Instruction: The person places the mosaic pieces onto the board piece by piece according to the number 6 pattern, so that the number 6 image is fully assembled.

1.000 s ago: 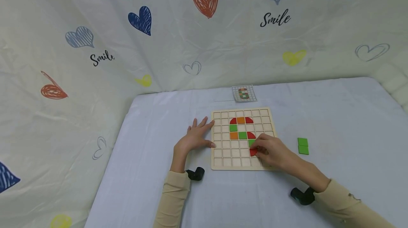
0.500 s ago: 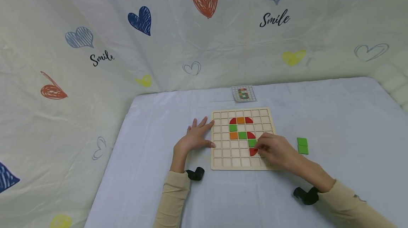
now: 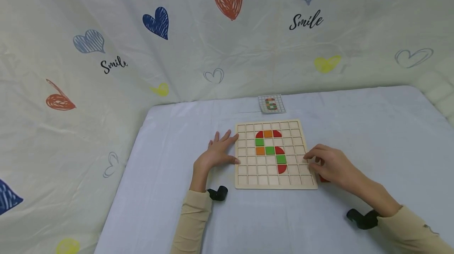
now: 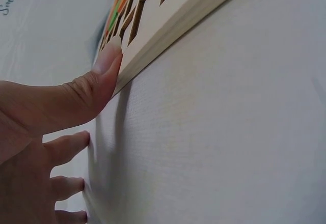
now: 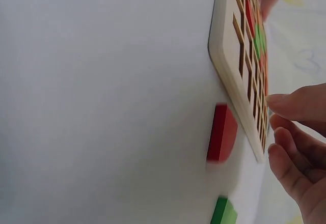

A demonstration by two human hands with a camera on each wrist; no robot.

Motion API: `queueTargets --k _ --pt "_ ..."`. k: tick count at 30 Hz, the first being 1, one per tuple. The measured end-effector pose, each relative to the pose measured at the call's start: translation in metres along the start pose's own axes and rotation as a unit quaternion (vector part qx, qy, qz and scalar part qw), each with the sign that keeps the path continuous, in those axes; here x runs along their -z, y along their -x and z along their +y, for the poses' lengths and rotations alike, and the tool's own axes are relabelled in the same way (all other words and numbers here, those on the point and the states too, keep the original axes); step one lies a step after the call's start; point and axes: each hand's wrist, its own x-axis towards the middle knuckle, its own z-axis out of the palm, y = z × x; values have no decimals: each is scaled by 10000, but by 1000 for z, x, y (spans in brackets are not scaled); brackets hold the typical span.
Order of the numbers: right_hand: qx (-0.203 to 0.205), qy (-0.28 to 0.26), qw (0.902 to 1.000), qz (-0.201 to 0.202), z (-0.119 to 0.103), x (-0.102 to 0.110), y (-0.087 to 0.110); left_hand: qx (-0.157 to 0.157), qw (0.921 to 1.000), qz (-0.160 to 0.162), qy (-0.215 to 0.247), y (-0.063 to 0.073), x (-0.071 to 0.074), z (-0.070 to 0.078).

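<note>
A light wooden grid board lies on the white table. Set in its cells are red quarter-round pieces, orange squares and green squares. At the board's left edge my left hand rests with fingers spread, its thumb against the edge in the left wrist view. My right hand hovers over the right edge, fingers loosely bent, nothing between them. Beneath it, a loose red piece lies beside the board. A green piece lies farther off; in the head view the hand hides it.
A small card with a printed grid and a coloured figure lies behind the board. Behind the table hangs a white cloth with hearts. Black wrist cameras sit at both wrists.
My right hand has let go of the red quarter-round piece in the lower cell and moved right to the board's edge, now covering the loose green squares. The left hand has stayed put.
</note>
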Motion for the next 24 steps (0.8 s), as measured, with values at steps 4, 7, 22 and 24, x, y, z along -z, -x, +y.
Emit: queueTargets --k 4,7,22,24 --pt "-46 244 9994 232 12 8 6 -20 10000 -8 59 0 0 1" --pt "-145 391 9986 337 22 13 10 -23 10000 -18 65 0 -1 0" --pt "-1166 697 9907 -20 44 23 21 15 9999 102 -91 -2 -4 -2" --pt "-1280 709 9892 -104 46 24 22 9 9999 106 -60 -2 -4 -2"
